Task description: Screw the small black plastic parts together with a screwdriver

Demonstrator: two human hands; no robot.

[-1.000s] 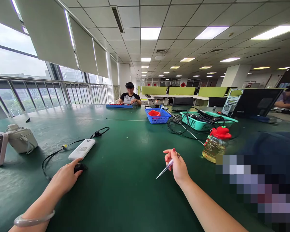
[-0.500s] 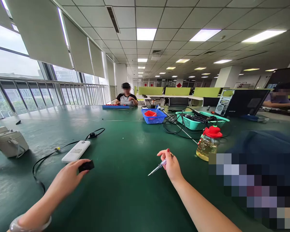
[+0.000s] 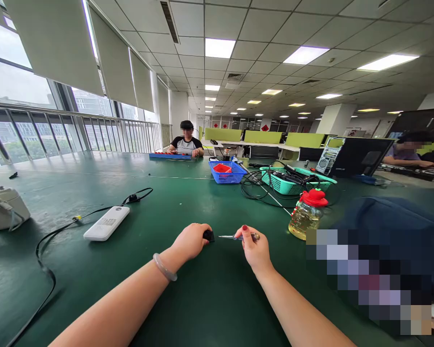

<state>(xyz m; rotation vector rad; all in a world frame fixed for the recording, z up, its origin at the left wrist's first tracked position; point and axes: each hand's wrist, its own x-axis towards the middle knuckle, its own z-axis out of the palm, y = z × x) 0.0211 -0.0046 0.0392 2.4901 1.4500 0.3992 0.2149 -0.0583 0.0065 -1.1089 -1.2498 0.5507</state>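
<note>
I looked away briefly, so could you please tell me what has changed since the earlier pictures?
The left hand has carried the black object rightward, close to the screwdriver, which the right hand still holds but has turned nearly level. The white power bank stayed put.

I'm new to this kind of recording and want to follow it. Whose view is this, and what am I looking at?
There is no machine here, just a person's two bare hands. The view comes from a camera worn on that person's head, looking forward and down. The left hand holds a small black piece. The right hand holds a screwdriver, its tip pointing toward the piece, with a gap between. On the green table are a white device, a black cable, a red-lidded bottle, a blue basket and a green basket full of cords. Another person sits across.
</note>
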